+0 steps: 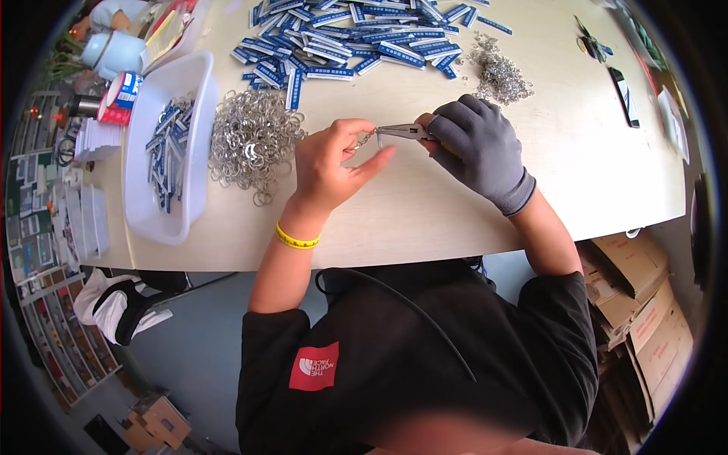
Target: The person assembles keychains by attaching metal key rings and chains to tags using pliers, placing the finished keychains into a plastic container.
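My left hand (334, 163), bare with a yellow wristband, has its fingers curled around a short metal chain (367, 139), its thumb stretched out to the side. My right hand (478, 144), in a grey glove with bare fingertips, grips a pair of needle-nose pliers (406, 131). The plier tips meet the chain's end beside my left index finger; a small piece hangs there, too small to make out. Just left of my left hand lies a pile of metal key rings (254, 140). Beyond my right hand is a heap of small metal links (500, 72).
Many blue-and-white tags (356, 38) are heaped at the far side of the table (591, 174). A white plastic bin (199, 152) at left holds more tags. Scissors (590, 42) and a black flat object (623, 95) lie at far right. Cardboard (637, 288) is stacked below.
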`<action>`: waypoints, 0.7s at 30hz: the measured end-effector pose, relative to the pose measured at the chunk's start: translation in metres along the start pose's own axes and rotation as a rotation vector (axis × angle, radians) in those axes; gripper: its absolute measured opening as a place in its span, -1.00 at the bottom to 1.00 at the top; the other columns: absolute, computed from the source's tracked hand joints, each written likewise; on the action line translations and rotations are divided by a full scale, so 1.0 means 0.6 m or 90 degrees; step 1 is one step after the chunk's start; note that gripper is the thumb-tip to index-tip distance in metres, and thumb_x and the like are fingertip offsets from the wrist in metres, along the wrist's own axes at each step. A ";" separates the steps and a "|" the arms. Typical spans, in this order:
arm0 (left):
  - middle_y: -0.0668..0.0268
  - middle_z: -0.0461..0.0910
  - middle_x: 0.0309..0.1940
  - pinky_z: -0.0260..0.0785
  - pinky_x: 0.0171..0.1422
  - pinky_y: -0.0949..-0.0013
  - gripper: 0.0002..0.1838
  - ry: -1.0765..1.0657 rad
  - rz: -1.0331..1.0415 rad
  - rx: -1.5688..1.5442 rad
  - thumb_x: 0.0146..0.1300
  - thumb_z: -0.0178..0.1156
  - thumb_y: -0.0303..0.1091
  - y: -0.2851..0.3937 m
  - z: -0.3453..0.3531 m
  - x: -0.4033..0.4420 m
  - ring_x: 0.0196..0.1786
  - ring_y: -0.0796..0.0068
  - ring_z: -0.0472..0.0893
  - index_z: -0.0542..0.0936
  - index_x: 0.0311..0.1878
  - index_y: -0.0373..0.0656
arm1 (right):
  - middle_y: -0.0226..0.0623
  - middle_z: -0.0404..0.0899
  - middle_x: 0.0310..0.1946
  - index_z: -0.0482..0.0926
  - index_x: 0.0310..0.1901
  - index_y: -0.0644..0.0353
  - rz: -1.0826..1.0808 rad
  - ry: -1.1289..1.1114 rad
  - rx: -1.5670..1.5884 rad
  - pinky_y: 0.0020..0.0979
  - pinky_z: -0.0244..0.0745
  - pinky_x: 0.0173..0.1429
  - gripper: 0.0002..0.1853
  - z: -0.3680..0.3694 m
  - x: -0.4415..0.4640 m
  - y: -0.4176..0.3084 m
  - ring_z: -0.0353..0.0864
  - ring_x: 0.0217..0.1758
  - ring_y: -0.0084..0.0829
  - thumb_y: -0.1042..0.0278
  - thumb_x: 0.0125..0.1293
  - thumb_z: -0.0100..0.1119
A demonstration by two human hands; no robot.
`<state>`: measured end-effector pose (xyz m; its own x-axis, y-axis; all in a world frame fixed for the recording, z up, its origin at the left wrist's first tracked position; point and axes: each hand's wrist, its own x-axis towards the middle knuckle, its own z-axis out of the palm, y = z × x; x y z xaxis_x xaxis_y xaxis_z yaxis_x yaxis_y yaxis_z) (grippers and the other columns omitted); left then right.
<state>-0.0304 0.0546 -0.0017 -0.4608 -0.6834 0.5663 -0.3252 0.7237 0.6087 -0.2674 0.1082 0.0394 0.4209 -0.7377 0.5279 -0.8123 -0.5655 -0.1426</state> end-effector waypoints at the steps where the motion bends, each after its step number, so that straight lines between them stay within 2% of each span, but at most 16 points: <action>1: 0.34 0.60 -0.58 0.29 -0.57 0.45 -0.74 0.015 0.000 0.034 0.08 0.48 -0.43 -0.001 0.005 -0.002 -0.63 0.53 0.51 0.61 -0.19 -0.11 | -0.41 0.58 -0.36 0.63 -0.17 0.05 -0.003 -0.004 -0.016 -0.32 0.49 -0.37 -0.77 -0.002 0.000 -0.002 0.56 -0.35 -0.35 0.25 0.14 0.37; 7: 0.36 0.59 -0.61 0.30 -0.57 0.43 -0.78 0.098 0.073 0.047 0.06 0.44 -0.49 -0.006 0.012 -0.004 -0.65 0.49 0.51 0.60 -0.25 -0.14 | -0.43 0.57 -0.33 0.63 -0.14 0.03 0.026 0.031 0.008 -0.31 0.48 -0.32 -0.74 0.004 0.004 -0.022 0.55 -0.32 -0.36 0.30 0.11 0.37; 21: 0.39 0.46 -0.70 0.27 -0.58 0.43 -0.79 0.122 0.115 0.063 0.06 0.43 -0.49 -0.002 0.011 -0.006 -0.68 0.47 0.48 0.56 -0.30 -0.14 | -0.37 0.55 -0.32 0.60 -0.11 0.07 0.041 0.030 0.049 -0.28 0.46 -0.33 -0.71 0.018 0.002 -0.034 0.53 -0.34 -0.30 0.35 0.09 0.38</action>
<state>-0.0338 0.0566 -0.0083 -0.3576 -0.5417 0.7607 -0.3351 0.8348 0.4369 -0.2458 0.1148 0.0338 0.3480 -0.7559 0.5546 -0.8026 -0.5459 -0.2405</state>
